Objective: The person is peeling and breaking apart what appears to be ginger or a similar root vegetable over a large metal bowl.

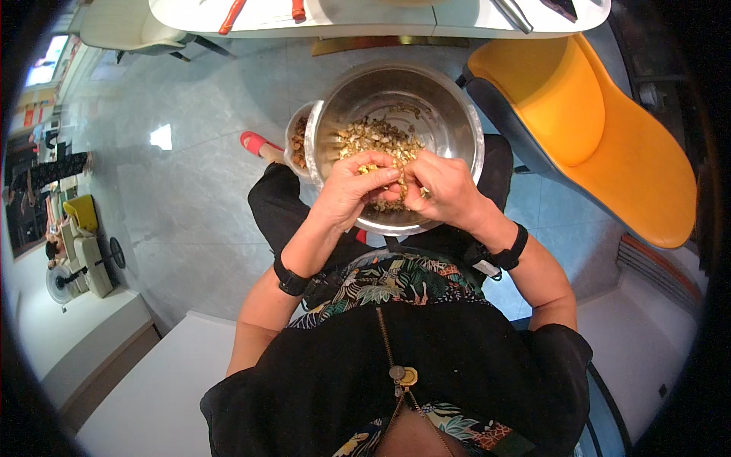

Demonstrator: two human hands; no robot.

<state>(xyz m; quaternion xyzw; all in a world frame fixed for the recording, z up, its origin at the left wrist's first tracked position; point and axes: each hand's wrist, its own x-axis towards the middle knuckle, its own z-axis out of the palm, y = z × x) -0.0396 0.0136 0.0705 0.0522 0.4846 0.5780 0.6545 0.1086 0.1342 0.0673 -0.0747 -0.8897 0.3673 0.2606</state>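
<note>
A large stainless steel bowl (457, 125) sits at my lap between my legs. In it lies a loose heap of small yellow-brown food pieces (380, 134), spread towards the left; their exact kind is unclear. Over the near half of the bowl, my left hand (360, 185) is curled around a few yellow pieces (368, 168). My right hand (442, 185) meets it, thumb and fingers pinching a small piece at the left fingertips. The fingers partly hide what is held. Against the bowl's left side is a smaller pale bowl (289, 143) with brown pieces in it.
A white table (388, 28) with red-handled tools (231, 17) and a metal tool (512, 14) edges the far side. An orange chair (617, 137) stands close on the right. Further left are a pale chair (131, 25), a standing fan (60, 283) and other people (51, 171).
</note>
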